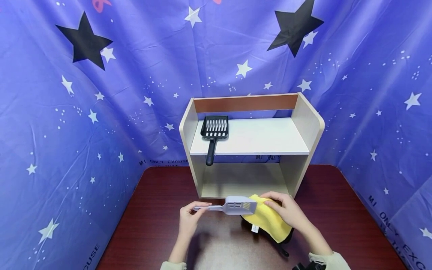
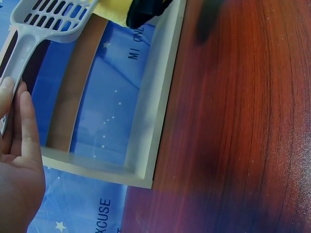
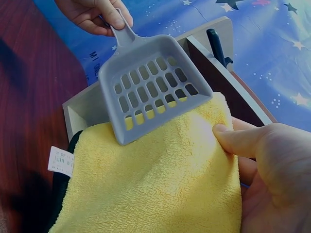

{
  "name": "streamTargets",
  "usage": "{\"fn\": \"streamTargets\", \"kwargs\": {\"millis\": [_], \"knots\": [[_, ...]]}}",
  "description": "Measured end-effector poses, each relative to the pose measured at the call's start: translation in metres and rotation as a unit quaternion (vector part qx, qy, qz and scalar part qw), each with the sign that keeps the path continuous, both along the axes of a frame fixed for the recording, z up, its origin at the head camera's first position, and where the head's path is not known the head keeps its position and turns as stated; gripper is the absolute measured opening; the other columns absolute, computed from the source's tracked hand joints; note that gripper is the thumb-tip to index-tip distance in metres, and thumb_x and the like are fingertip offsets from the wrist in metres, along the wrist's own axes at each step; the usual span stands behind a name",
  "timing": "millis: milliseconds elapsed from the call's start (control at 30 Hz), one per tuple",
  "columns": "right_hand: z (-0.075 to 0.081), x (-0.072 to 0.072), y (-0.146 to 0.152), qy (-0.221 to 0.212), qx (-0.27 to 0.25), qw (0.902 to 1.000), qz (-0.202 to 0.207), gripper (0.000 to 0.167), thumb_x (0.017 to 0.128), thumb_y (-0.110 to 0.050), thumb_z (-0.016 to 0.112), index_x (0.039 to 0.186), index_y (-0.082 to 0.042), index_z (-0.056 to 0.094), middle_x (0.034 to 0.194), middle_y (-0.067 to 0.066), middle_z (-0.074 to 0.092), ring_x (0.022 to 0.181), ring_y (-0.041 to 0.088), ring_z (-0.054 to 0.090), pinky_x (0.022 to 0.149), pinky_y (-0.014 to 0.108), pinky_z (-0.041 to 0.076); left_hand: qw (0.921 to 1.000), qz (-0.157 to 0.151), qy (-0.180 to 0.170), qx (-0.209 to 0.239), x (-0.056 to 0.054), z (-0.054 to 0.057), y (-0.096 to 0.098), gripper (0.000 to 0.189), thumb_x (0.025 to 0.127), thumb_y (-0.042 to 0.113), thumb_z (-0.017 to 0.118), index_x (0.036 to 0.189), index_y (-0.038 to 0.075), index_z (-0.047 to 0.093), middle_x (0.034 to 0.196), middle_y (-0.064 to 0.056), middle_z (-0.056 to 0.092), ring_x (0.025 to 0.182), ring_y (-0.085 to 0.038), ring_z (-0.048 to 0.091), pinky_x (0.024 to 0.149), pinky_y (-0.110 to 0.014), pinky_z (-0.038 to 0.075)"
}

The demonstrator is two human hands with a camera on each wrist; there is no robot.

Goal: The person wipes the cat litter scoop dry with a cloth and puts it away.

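Observation:
My left hand (image 1: 189, 217) pinches the handle end of a light grey slotted litter scoop (image 3: 141, 53), which is held level above the table. My right hand (image 3: 279, 160) grips a yellow cloth (image 3: 146, 179) between thumb and fingers. The cloth has a dark edge and a white tag (image 3: 60, 160), and it hangs down below the hand. In the right wrist view, the scoop's front edge overlaps the cloth, and yellow shows through its slots. Whether the two touch firmly I cannot tell.
A wooden two-level shelf (image 1: 249, 137) stands at the back of the dark red table (image 1: 162, 187). On its upper board lies a black slotted scoop (image 1: 210, 152), handle jutting over the front edge. A blue starry curtain (image 1: 145, 75) hangs behind and at both sides.

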State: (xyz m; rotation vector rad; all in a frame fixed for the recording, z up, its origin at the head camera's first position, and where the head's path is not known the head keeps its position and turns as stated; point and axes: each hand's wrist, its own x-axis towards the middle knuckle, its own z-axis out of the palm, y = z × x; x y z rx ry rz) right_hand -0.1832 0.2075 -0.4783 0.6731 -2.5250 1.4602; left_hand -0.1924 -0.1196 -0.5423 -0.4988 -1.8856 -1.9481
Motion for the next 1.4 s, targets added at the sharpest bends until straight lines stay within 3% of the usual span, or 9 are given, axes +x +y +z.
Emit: {"fn": "streamTargets", "kwargs": {"millis": [133, 367, 833, 1067, 1233, 1400], "knots": [[-0.002, 0.001, 0.002, 0.016, 0.009, 0.9998, -0.006, 0.016, 0.095, -0.007, 0.064, 0.107, -0.012, 0.074, 0.102, 0.007, 0.076, 0.086, -0.005, 0.060, 0.069, 0.017, 0.052, 0.9999, 0.009, -0.008, 0.003, 0.000, 0.000, -0.001, 0.005, 0.082, -0.010, 0.071, 0.088, -0.010, 0.072, 0.087, -0.026, 0.074, 0.079, -0.005, 0.073, 0.063, -0.017, 0.058], [-0.002, 0.002, 0.006, 0.021, 0.008, 0.9997, -0.006, 0.017, 0.095, -0.006, 0.064, 0.107, -0.011, 0.074, 0.104, 0.008, 0.076, 0.090, -0.006, 0.062, 0.072, 0.017, 0.052, 0.9991, 0.031, -0.027, -0.007, 0.001, -0.001, -0.003, 0.007, 0.081, -0.007, 0.074, 0.088, -0.007, 0.074, 0.087, -0.025, 0.074, 0.075, -0.004, 0.071, 0.060, -0.016, 0.056], [-0.002, -0.013, 0.010, 0.048, 0.034, 0.9964, -0.061, 0.014, 0.095, -0.010, 0.065, 0.104, -0.016, 0.074, 0.098, 0.002, 0.077, 0.080, -0.004, 0.060, 0.067, 0.017, 0.050, 0.9985, -0.039, -0.029, -0.027, 0.002, -0.005, -0.002, 0.008, 0.084, -0.006, 0.071, 0.091, -0.009, 0.073, 0.090, -0.016, 0.078, 0.081, -0.004, 0.072, 0.065, -0.023, 0.060], [0.001, -0.022, -0.006, 0.033, 0.023, 0.9987, -0.032, 0.013, 0.095, -0.011, 0.066, 0.104, -0.015, 0.074, 0.098, 0.004, 0.076, 0.078, -0.003, 0.059, 0.063, 0.018, 0.050, 0.9972, -0.047, -0.041, -0.041, 0.002, -0.006, 0.006, 0.009, 0.084, -0.005, 0.071, 0.092, -0.008, 0.074, 0.090, -0.008, 0.079, 0.081, -0.003, 0.072, 0.065, -0.021, 0.059], [0.005, -0.023, -0.017, 0.038, 0.039, 0.9985, -0.010, 0.014, 0.095, -0.014, 0.066, 0.104, -0.020, 0.074, 0.099, -0.001, 0.076, 0.081, -0.002, 0.059, 0.068, 0.018, 0.050, 0.9954, -0.064, -0.049, -0.053, 0.004, -0.005, 0.012, 0.010, 0.083, -0.001, 0.073, 0.092, -0.006, 0.074, 0.089, -0.015, 0.077, 0.077, -0.001, 0.070, 0.061, -0.019, 0.056], [0.004, -0.021, -0.024, 0.022, 0.060, 0.9972, 0.037, 0.014, 0.097, -0.017, 0.064, 0.107, -0.020, 0.073, 0.101, -0.002, 0.076, 0.085, -0.001, 0.060, 0.073, 0.020, 0.051, 0.9932, -0.077, -0.060, -0.064, 0.004, -0.006, 0.015, 0.011, 0.084, 0.002, 0.074, 0.092, -0.005, 0.075, 0.090, -0.022, 0.075, 0.076, 0.000, 0.068, 0.059, -0.017, 0.055]]}}
